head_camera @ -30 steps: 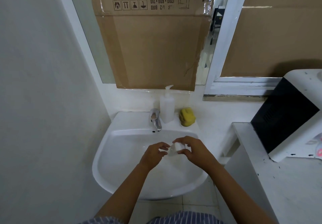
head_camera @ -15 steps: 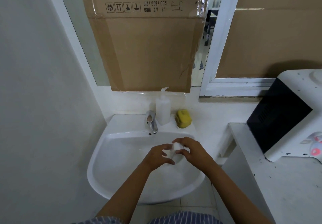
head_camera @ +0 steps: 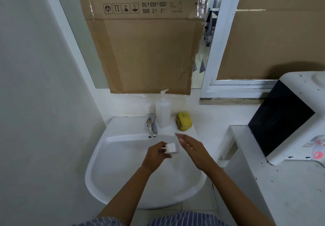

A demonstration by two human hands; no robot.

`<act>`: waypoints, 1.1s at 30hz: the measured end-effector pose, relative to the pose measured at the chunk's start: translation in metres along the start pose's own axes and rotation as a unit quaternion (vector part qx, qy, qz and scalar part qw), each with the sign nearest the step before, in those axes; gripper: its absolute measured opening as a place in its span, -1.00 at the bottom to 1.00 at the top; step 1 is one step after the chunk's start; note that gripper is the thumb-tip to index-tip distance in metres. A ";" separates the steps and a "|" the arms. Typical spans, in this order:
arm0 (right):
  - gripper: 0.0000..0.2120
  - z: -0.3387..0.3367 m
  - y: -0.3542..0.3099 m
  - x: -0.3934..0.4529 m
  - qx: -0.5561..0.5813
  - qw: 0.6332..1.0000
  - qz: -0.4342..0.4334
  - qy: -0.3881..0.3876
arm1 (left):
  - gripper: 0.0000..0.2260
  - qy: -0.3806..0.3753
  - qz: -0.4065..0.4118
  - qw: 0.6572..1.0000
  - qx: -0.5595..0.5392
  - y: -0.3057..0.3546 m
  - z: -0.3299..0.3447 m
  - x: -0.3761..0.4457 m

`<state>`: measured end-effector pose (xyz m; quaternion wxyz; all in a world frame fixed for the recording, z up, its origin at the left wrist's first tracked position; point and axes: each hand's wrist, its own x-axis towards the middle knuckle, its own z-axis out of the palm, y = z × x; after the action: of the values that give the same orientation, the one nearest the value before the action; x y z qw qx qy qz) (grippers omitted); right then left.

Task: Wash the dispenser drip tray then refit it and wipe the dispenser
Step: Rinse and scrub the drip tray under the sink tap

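Tray over the basin, free hand heading for the sponge side

The left hand (head_camera: 156, 153) holds the small white drip tray (head_camera: 172, 148) above the bowl of the sink (head_camera: 123, 173), fingers curled round one end so most of the tray sticks out to the right where water or a sponge could reach it. Holding it over the basin looks sensible: any drips fall into the bowl and not onto the worktop (head_camera: 290, 190). The right hand (head_camera: 193, 149) is off the tray, fingers straight and relaxed, gripping nothing, stretched forward just beside it. It points toward the back ledge, where the yellow sponge (head_camera: 183, 123) sits next to the clear pump bottle (head_camera: 163, 111) and the chrome tap (head_camera: 151, 124); my guess is it is going for one of those, though I cannot tell which. No water can be seen running from the tap.

The dispenser (head_camera: 290, 120), white with a dark panel, stands on the worktop to the right, well apart from the sink, so refitting and wiping seem some way off.

The cardboard (head_camera: 144, 50) taped over the mirror carries upside-down print: "1200 x 600 x 710", something like "1/2 BIRO", and a row of handling symbols. Nothing legible on the bottle
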<state>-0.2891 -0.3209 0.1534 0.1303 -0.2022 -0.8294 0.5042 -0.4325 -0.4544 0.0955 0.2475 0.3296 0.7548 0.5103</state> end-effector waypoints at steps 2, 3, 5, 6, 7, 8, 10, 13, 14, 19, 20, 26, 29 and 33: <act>-0.63 -0.001 0.000 0.000 0.001 1.000 0.005 -0.009 | -0.68 0.000 -0.013 1.000 -0.007 -0.002 0.001 0.001; -0.64 -0.002 0.000 0.000 -0.002 1.000 0.007 -0.016 | -0.68 0.005 -0.012 1.000 -0.005 -0.003 0.002 0.001; -0.65 -0.003 0.000 0.000 -0.009 1.000 0.007 -0.015 | -0.69 0.014 -0.008 1.000 -0.011 -0.006 0.003 0.001; -0.67 -0.004 0.001 -0.001 -0.016 1.000 0.006 -0.014 | -0.68 0.015 -0.005 1.000 -0.017 -0.007 0.003 0.001; -0.68 -0.004 0.001 -0.001 -0.024 1.000 0.004 -0.014 | -0.67 0.012 -0.004 1.000 -0.014 -0.006 0.002 0.001; -0.69 -0.004 0.001 -0.002 -0.032 0.999 0.003 -0.014 | -0.67 0.007 -0.002 1.000 -0.012 -0.005 0.002 0.002; -0.58 -0.003 0.003 -0.002 -0.042 0.999 -0.002 -0.010 | -0.68 0.007 0.011 1.000 0.005 -0.005 0.002 0.004; -0.54 -0.003 0.007 -0.002 -0.057 0.998 -0.022 -0.002 | -0.74 0.004 0.023 0.999 0.024 -0.003 0.003 0.003; -0.56 -0.002 0.009 -0.001 -0.066 0.997 -0.029 -0.001 | -0.74 0.001 0.027 0.999 0.028 -0.003 0.004 0.004; -0.72 0.000 0.015 0.005 -0.078 0.996 -0.046 -0.005 | -0.75 -0.010 0.035 0.999 0.033 0.006 0.006 0.005; -0.74 0.001 0.016 0.005 -0.084 0.995 -0.049 -0.003 | -0.76 -0.017 0.031 0.999 0.026 0.005 0.007 0.006; -0.76 0.004 0.026 0.001 -0.097 0.994 -0.044 -0.002 | -0.70 -0.041 -0.002 0.999 0.018 0.006 0.009 0.002; -0.74 0.007 0.034 -0.002 -0.099 0.994 -0.044 0.017 | -0.66 -0.059 -0.025 0.998 0.012 0.006 0.012 0.002; -0.75 0.007 0.036 -0.004 -0.081 0.996 -0.034 0.021 | -0.59 -0.069 -0.052 0.996 0.021 0.004 0.012 0.000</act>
<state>-0.2814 -0.3134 0.1182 0.1481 -0.1949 -0.8710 0.4261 -0.4233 -0.4459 0.0945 0.3180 0.3292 0.7628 0.4567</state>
